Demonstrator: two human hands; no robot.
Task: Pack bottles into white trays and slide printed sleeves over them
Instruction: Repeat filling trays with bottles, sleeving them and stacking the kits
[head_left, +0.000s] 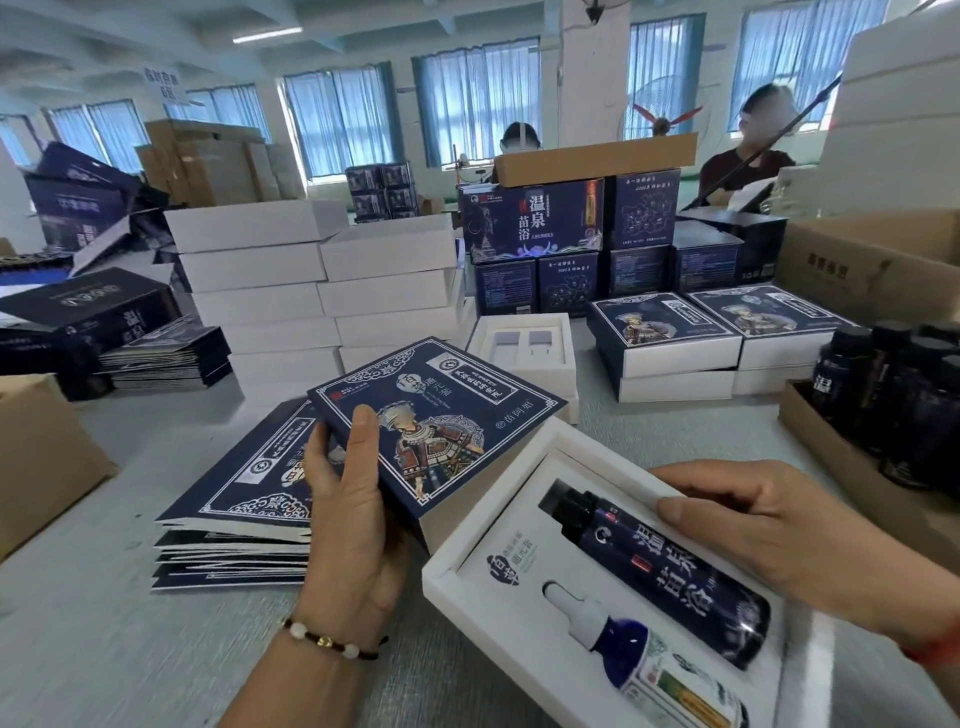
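Tray bottles point to far-left corner, lower one cut off | left hand fingers grip sleeve | right hand fingers hold tray edge

Printed sleeve: navy card w/ a smooth, slightly satin face. White tray: matt, foam-like board. Tall bottle glossy dark plastic, black ribbed cap. Dropper bottle shiny blue, white rubbery-looking bulb. Flat sleeve stack shows pale raw paper edges. Tabletop dull grey, faintly streaked.
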